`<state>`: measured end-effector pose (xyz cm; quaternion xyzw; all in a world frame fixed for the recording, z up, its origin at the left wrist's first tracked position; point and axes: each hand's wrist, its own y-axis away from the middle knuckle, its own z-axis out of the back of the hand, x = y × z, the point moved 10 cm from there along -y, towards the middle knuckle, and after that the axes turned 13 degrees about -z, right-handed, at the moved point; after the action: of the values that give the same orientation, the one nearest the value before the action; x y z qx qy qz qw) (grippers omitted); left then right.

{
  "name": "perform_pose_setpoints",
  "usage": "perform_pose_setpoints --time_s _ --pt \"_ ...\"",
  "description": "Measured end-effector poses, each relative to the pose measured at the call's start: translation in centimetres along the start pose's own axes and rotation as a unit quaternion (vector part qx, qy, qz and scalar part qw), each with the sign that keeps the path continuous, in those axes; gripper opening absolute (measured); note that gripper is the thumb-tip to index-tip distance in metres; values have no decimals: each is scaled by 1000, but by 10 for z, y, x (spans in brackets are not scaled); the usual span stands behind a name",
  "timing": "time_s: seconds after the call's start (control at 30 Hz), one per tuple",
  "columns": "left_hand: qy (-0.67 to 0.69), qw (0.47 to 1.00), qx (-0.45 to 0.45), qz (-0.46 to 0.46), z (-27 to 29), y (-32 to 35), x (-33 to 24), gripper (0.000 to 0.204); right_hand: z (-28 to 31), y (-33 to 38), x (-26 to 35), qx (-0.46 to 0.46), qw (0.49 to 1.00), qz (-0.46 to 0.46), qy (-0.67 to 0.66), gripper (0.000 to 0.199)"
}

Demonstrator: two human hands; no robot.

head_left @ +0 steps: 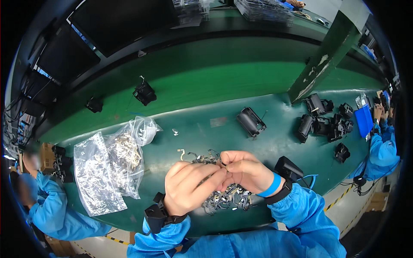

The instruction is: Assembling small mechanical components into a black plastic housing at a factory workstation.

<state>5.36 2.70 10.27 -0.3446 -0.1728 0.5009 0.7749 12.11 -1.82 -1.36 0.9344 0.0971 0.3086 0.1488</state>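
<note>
My left hand and my right hand meet over the green table. Their fingertips are pinched together around a thin black cable, whose loop sticks up at the right hand's fingers. The rest of it is hidden by the fingers. Below and behind the hands lies a heap of small dark cables with light connectors. Beyond the left hand rests a small pale flex strip. Both wrists carry black straps, and a blue band circles the right one.
Clear plastic bags of small parts lie at left. A black housing stands beyond the hands; several more cluster at right. A black device with a blue cable sits beside my right wrist. Co-workers in blue sleeves flank the table.
</note>
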Motion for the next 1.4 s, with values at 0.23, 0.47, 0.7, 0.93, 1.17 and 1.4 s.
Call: perform_pose_setpoints --time_s 0.23,0.47,0.7,0.93,1.17,1.4 --pt "40 983 -94 151 16 12 24 21 29 32 20 -284 929 49 234 14" --pt "243 862 -231 380 -1 65 66 6 27 70 84 -529 504 217 647 26" --pt "423 691 -322 490 -30 86 75 10 36 63 115 -463 585 232 624 38" --pt "452 645 -351 507 -39 90 74 11 48 42 112 -601 507 227 575 92" --pt "473 605 -404 497 -46 86 63 29 33 36 107 -543 519 336 568 83" --pt "532 653 -361 401 -55 65 47 65 -6 53 72 -461 603 385 525 88"
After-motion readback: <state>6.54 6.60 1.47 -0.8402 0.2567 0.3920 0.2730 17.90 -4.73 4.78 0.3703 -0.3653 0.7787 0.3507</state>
